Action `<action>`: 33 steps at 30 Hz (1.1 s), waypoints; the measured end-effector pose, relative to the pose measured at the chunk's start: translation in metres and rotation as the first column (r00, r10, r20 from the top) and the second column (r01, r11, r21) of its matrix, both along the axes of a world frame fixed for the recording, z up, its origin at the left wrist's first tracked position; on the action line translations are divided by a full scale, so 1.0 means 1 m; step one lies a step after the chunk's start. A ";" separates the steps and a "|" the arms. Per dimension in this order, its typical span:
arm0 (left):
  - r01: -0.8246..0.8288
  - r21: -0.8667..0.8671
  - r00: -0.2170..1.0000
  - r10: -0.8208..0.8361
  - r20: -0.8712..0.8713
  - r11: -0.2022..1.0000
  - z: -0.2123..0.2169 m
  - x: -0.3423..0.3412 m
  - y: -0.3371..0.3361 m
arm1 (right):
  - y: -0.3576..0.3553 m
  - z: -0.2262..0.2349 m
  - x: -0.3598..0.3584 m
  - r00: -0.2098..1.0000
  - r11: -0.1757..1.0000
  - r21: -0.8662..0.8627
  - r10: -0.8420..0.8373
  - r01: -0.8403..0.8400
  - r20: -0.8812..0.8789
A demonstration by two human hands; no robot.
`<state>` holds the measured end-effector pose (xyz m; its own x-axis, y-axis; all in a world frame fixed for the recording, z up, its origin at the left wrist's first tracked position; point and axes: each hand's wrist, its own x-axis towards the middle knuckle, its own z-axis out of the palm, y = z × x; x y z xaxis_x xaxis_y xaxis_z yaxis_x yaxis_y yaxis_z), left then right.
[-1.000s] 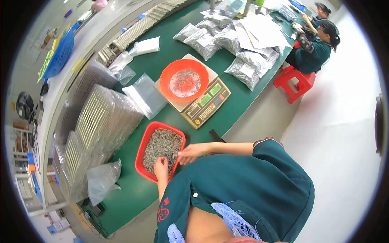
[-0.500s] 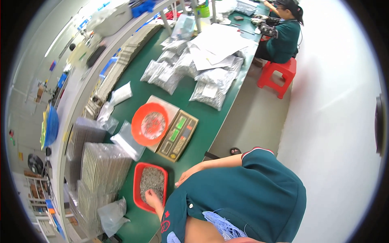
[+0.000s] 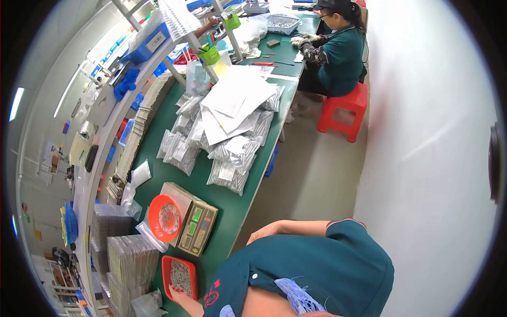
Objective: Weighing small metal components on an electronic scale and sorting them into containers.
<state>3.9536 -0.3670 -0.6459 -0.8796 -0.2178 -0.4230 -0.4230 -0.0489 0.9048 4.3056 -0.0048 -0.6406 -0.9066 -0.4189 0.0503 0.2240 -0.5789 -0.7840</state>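
Observation:
My left hand [image 3: 182, 294] reaches in from the lower edge, and its fingertips rest on the small grey metal parts in a red rectangular tray [image 3: 168, 264]. Whether the fingers grip any parts is hidden. My right hand [image 3: 262, 232] lies at the front edge of the green bench [image 3: 222, 198], fingers stretched out and holding nothing. Just beyond the tray stands a beige weighing scale [image 3: 196, 228] carrying a red round bowl [image 3: 165, 217] with a few parts in it.
Stacks of clear plastic trays [image 3: 129, 259] stand left of the scale. Bagged parts [image 3: 229, 164] and white papers [image 3: 235, 103] cover the bench's middle. At its far end a co-worker [image 3: 338, 53] sits on a red stool [image 3: 343, 108]. Grey floor lies to the right.
The view has swung along the bench, so the tray and scale now sit low and left and the co-worker appears larger. Both hands keep their places by the tray and the bench edge.

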 end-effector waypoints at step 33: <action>0.507 -0.860 0.459 -0.828 0.323 -0.055 -0.051 -0.092 -0.020 | -0.171 0.012 -0.259 0.987 0.971 0.182 0.148 -0.157 0.063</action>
<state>3.8620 -0.3875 -0.6966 -0.8226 0.5040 -0.2634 0.4417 0.8580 0.2622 4.0462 -0.1758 -0.6284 -0.8308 -0.5503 -0.0835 0.3386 -0.3806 -0.8605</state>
